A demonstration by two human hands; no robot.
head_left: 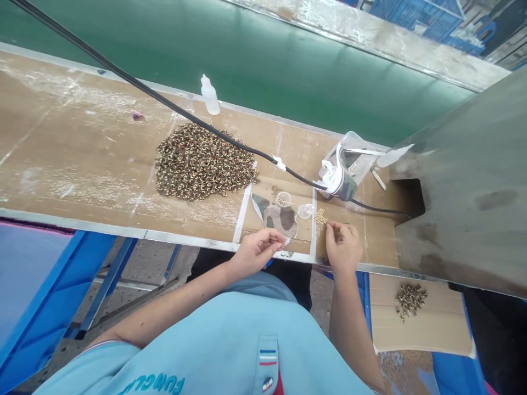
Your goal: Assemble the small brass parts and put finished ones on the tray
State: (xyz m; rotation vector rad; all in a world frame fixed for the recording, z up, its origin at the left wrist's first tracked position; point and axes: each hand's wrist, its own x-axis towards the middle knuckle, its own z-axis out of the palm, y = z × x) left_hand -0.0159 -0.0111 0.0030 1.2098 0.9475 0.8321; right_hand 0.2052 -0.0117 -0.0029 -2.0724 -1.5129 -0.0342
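Observation:
My left hand point(257, 251) is closed in a pinch at the table's front edge, with a tiny pale item at its fingertips, too small to name. Just beyond it lies a camouflage cloth piece point(280, 220). A small round clear dish point(284, 199) with a thin stick in it stands by the cloth, and a second clear dish point(305, 211) is to its right. My right hand point(345, 245) has thumb and finger pressed together beside a little heap of beige beads point(320, 216). Whatever those fingers hold is hidden.
A large pile of small brassy ring-like pieces point(203, 162) lies left of centre. Behind it stands a white squeeze bottle point(210, 96). A black cable point(173, 104) crosses the table to a taped plastic container point(349, 159). More metal pieces point(411, 300) rest on cardboard at lower right.

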